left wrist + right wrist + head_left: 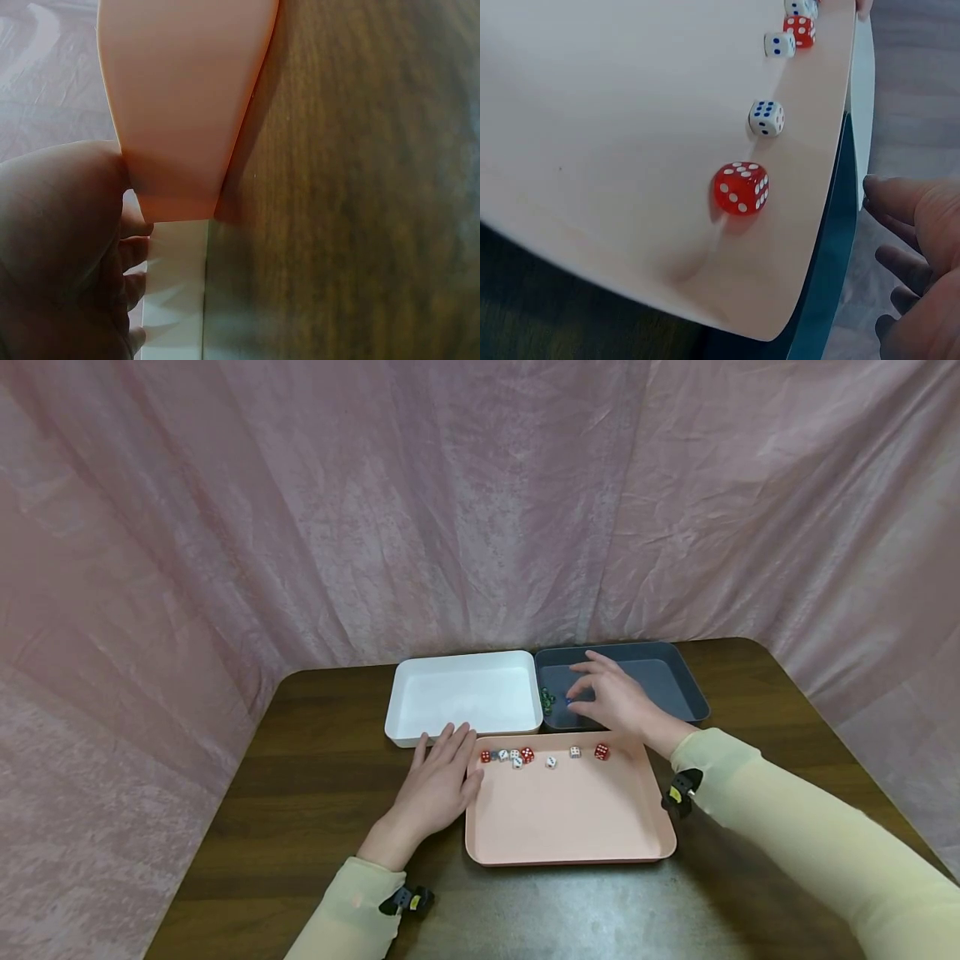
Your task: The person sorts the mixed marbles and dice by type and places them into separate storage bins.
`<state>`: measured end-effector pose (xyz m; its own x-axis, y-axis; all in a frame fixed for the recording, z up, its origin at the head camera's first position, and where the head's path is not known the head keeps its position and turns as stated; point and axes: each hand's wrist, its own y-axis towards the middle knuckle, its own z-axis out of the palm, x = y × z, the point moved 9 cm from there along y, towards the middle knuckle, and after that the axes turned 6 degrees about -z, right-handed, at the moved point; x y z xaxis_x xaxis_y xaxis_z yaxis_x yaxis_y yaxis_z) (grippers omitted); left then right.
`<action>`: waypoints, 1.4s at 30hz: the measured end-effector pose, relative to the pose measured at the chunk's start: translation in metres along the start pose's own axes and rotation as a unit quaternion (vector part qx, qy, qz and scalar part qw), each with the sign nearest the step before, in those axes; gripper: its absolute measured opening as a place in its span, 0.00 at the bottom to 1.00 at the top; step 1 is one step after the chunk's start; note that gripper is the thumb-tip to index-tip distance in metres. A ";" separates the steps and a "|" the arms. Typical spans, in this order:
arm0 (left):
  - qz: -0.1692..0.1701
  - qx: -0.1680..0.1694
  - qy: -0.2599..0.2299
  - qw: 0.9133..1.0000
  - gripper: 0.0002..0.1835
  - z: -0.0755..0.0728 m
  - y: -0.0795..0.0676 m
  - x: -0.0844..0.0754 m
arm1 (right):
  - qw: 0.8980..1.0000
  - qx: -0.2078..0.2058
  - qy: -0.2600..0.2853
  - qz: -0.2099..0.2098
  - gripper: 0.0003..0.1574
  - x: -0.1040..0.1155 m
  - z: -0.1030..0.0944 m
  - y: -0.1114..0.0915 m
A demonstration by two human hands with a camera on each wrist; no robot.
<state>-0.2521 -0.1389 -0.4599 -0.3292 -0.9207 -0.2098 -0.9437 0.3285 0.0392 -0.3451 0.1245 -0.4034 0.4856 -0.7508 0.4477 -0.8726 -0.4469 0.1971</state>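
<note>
My left hand [435,783] lies with straight fingers at the left rim of the pink tray [570,818], its fingertips over the white tray's near edge. My right hand [618,700] hovers over the dark grey tray [671,681], thumb and fingers loosely bent and apart. A small blue die [569,700] shows by the thumb and index fingertips, apparently in the tray below. Several green dice [547,700] sit at that tray's left wall. Along the pink tray's far side lie red and white dice, among them a red die [741,187] and a white die [766,118].
The white tray [465,689] stands left of the dark one, both behind the pink tray. All three are on a dark wooden table [300,793]. A pink curtain [450,510] hangs behind the table and at its sides.
</note>
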 end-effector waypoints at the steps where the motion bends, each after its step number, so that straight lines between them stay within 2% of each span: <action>1: 0.000 0.000 -0.001 1.000 0.36 0.000 0.000 0.000 | 1.000 -0.001 -0.003 0.002 0.10 -0.001 0.000 0.001; 11: 0.001 -0.003 0.000 1.000 0.36 -0.002 -0.002 -0.001 | 1.000 -0.001 -0.025 0.013 0.10 -0.009 0.004 0.009; 15: 0.004 -0.011 0.001 1.000 0.36 -0.004 -0.002 -0.002 | 0.999 0.008 -0.043 0.016 0.11 -0.012 0.008 0.015; 24: 0.001 -0.002 0.003 1.000 0.36 0.000 0.000 -0.001 | 0.996 0.030 -0.080 0.022 0.09 -0.021 0.014 0.021; 42: 0.003 -0.009 -0.001 1.000 0.36 0.001 -0.001 -0.002 | 0.996 0.045 -0.082 0.015 0.10 -0.027 0.024 0.025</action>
<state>-0.2507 -0.1375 -0.4601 -0.3343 -0.9183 -0.2120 -0.9423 0.3298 0.0572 -0.3792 0.1216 -0.4318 0.4674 -0.8304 0.3031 -0.8824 -0.4589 0.1036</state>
